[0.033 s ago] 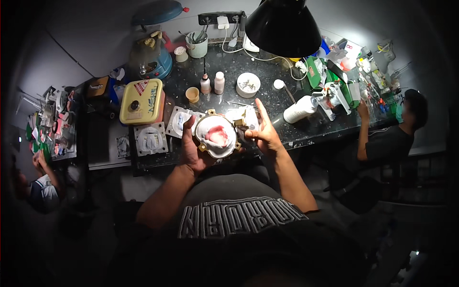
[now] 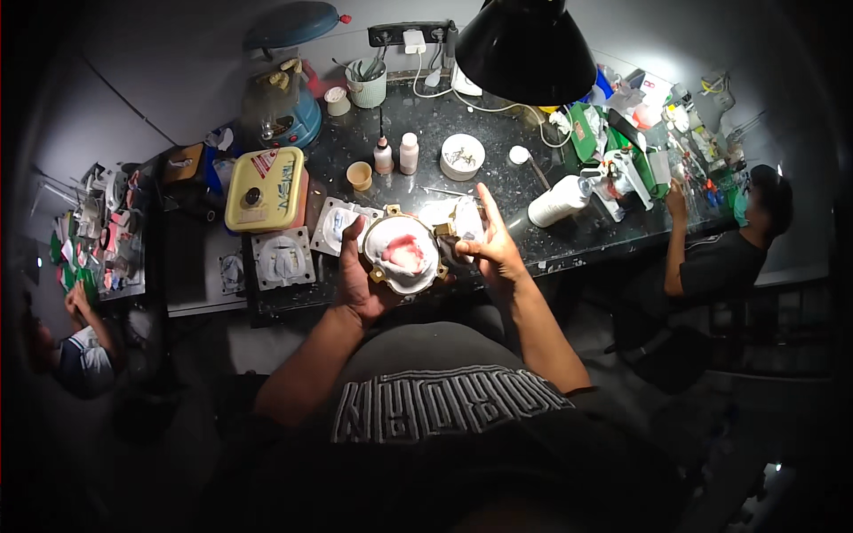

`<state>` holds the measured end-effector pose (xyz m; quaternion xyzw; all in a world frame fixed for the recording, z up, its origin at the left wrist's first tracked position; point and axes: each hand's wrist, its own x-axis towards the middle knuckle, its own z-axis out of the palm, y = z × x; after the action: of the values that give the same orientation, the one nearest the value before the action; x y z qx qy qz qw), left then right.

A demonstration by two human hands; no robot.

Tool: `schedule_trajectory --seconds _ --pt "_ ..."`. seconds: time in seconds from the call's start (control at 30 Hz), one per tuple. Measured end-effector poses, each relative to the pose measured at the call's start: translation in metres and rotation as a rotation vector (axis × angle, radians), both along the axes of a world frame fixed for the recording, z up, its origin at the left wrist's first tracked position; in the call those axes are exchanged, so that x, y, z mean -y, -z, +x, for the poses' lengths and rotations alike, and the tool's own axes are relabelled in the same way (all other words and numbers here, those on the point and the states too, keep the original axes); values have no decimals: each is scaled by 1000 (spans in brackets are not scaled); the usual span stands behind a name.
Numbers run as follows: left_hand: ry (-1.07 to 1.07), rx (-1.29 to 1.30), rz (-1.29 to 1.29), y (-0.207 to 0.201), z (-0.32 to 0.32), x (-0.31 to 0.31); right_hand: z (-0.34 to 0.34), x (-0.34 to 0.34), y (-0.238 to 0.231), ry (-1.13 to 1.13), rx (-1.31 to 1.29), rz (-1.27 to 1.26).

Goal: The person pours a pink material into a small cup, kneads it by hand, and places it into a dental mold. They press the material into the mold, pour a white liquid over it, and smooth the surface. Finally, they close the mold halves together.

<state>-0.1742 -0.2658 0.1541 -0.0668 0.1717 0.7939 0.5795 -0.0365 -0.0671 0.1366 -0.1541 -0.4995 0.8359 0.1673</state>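
My left hand [image 2: 362, 286] is wrapped round the side of a round brass dental flask half [image 2: 377, 272], thumb up along its rim. White plaster [image 2: 384, 238] fills it, with a pink, denture-shaped patch [image 2: 405, 256] in the middle. Close beside it, my right hand [image 2: 498, 253] grips a second brass-edged flask half [image 2: 467, 216] with white plaster in it, tilted on edge. Its thumb presses the near side and the index finger stretches up along the far side. The inner face of this second piece shows only in part.
Square plaster-filled molds [image 2: 283, 258] and a yellow-lidded box [image 2: 293, 188] stand left. Behind are small bottles [image 2: 408, 155], a white bowl [image 2: 461, 156] and a black lamp [image 2: 526, 55]. A white bottle [image 2: 558, 202] lies right. Co-workers sit at right [image 2: 729, 258] and far left [image 2: 87, 355].
Almost nothing differs. The view has shifted very slightly, and the second flask half in my right hand has turned a little. Both hands keep their hold.
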Motion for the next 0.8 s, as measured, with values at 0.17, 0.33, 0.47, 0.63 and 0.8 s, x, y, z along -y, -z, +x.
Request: schedule_trajectory --seconds 0.17,0.33,0.47,0.63,0.8 --pt "15 -17 14 7 -2 10 11 12 -18 136 -118 -356" --pt "81 185 123 5 -6 -5 12 12 8 4 -241 -903" --pt "140 154 185 -13 -11 -19 17 6 28 94 -414 -1103" --pt "173 202 153 -14 -12 -31 22 -7 15 116 -506 -1013" --pt "143 317 152 -3 -25 -38 6 -1 11 106 -604 -1046"
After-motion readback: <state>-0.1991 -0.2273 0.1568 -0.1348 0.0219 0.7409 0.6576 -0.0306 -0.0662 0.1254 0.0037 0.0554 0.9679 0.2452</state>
